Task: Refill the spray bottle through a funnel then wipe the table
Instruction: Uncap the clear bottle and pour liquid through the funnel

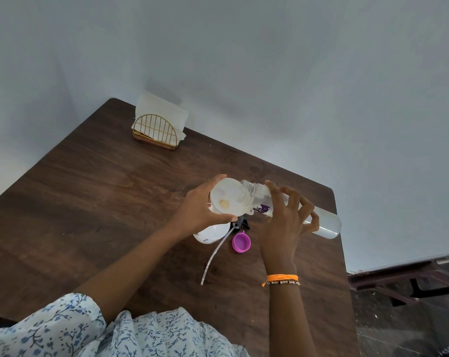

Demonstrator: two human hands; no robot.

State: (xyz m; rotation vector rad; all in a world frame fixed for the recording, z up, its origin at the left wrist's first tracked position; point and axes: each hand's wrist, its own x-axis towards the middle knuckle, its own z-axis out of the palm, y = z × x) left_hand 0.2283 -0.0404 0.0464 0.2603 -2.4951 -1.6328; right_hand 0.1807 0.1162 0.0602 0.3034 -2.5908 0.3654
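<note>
My left hand (pixel 197 206) grips the rim of a white funnel (pixel 227 199) that sits on top of the white spray bottle (pixel 210 233). My right hand (pixel 285 217) holds a clear water bottle (pixel 324 224) tipped on its side, its open mouth over the funnel bowl. Most of the spray bottle is hidden under the funnel and my left hand. The black spray head (pixel 241 223) with its long clear dip tube (pixel 214 256) lies on the dark wooden table (pixel 115 202) beside the bottle. A purple cap (pixel 241 242) lies next to it.
A gold wire napkin holder (pixel 155 134) with white paper napkins stands at the table's far left corner, near the wall. The table's right edge runs close to my right hand. Dark furniture (pixel 408 282) stands on the floor to the right.
</note>
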